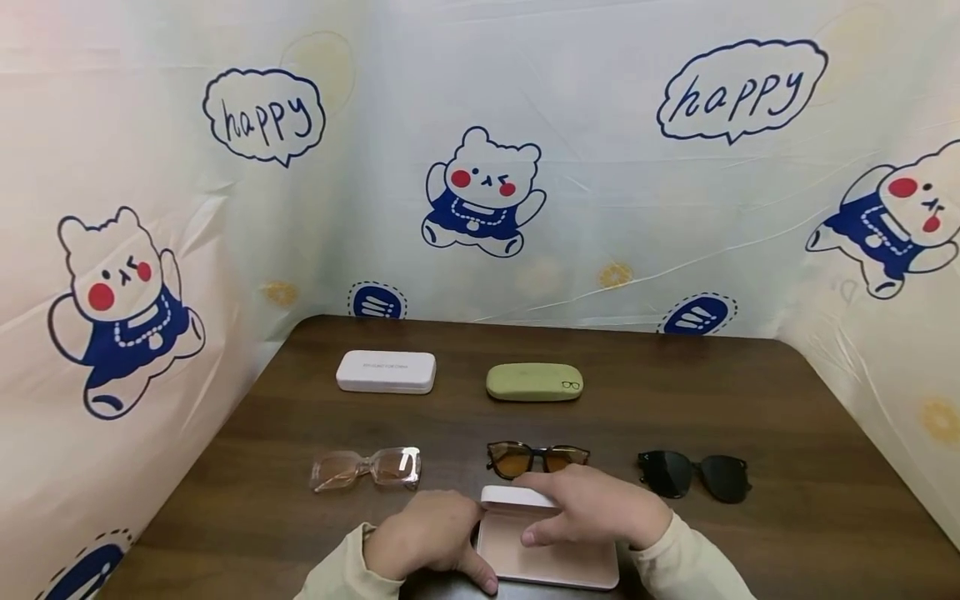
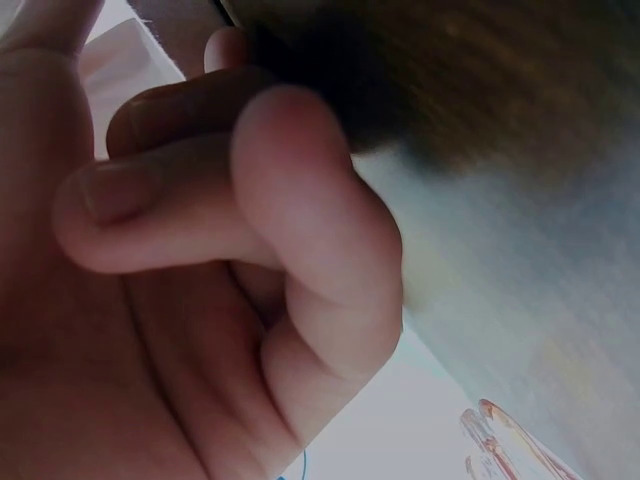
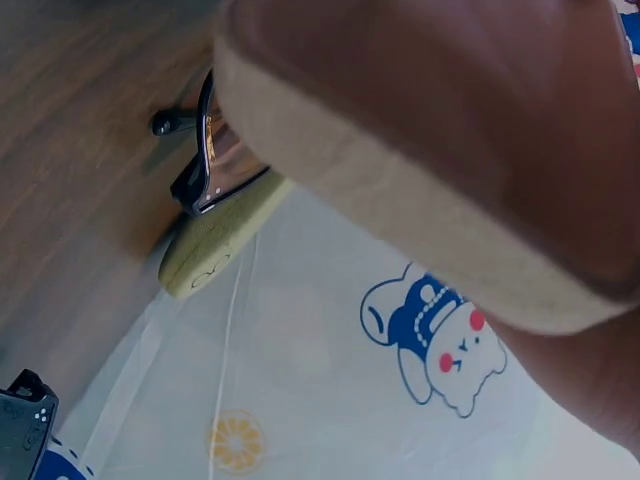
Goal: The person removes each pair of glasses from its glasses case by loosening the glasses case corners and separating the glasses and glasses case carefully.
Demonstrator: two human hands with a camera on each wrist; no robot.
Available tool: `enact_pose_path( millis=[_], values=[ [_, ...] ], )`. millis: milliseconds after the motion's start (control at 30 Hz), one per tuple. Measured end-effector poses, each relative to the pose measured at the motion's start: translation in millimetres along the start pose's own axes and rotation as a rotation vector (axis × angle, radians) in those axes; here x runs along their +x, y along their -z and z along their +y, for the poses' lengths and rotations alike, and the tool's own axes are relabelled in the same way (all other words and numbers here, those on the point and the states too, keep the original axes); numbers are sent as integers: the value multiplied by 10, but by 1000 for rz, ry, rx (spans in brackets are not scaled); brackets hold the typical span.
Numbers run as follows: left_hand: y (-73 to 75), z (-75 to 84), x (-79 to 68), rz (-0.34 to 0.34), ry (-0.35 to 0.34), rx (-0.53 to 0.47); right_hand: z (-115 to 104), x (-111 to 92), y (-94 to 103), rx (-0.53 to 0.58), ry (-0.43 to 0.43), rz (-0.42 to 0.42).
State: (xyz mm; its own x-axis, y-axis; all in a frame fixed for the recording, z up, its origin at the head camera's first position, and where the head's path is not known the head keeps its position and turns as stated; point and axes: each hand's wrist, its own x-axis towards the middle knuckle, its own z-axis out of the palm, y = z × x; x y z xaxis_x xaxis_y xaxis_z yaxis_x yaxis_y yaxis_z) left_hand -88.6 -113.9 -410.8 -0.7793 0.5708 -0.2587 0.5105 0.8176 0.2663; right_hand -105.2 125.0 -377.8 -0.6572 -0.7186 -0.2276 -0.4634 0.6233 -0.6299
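Note:
An opened glasses case [image 1: 558, 558] with a pale lid and a pinkish-beige lining lies at the table's front. My left hand [image 1: 431, 533] holds its left side, the thumb along the front left corner; in the left wrist view the fingers are curled. My right hand [image 1: 592, 508] grips the raised lid, fingers over its top edge and thumb on the inner side. In the right wrist view the case [image 3: 400, 200] looms close. Just behind the lid lie orange-tinted glasses with dark frames [image 1: 513, 460], partly covered by the right hand.
Clear-framed pinkish glasses [image 1: 367, 469] lie to the left, black sunglasses [image 1: 693, 477] to the right. Farther back are a closed white case [image 1: 386, 372] and a closed green case [image 1: 534, 382]. A printed cloth [image 1: 585, 217] surrounds the brown table [image 1: 247, 442].

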Motion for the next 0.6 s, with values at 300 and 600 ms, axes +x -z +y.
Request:
enact_pose_path(
  millis=[300,600],
  values=[
    [-7,32,29,-19,40,27,18,-81,-61,-23,-10,-25],
    [-7,27,33,-23,31,-23,11,-144,-104,-72,46,-19]
  ],
)
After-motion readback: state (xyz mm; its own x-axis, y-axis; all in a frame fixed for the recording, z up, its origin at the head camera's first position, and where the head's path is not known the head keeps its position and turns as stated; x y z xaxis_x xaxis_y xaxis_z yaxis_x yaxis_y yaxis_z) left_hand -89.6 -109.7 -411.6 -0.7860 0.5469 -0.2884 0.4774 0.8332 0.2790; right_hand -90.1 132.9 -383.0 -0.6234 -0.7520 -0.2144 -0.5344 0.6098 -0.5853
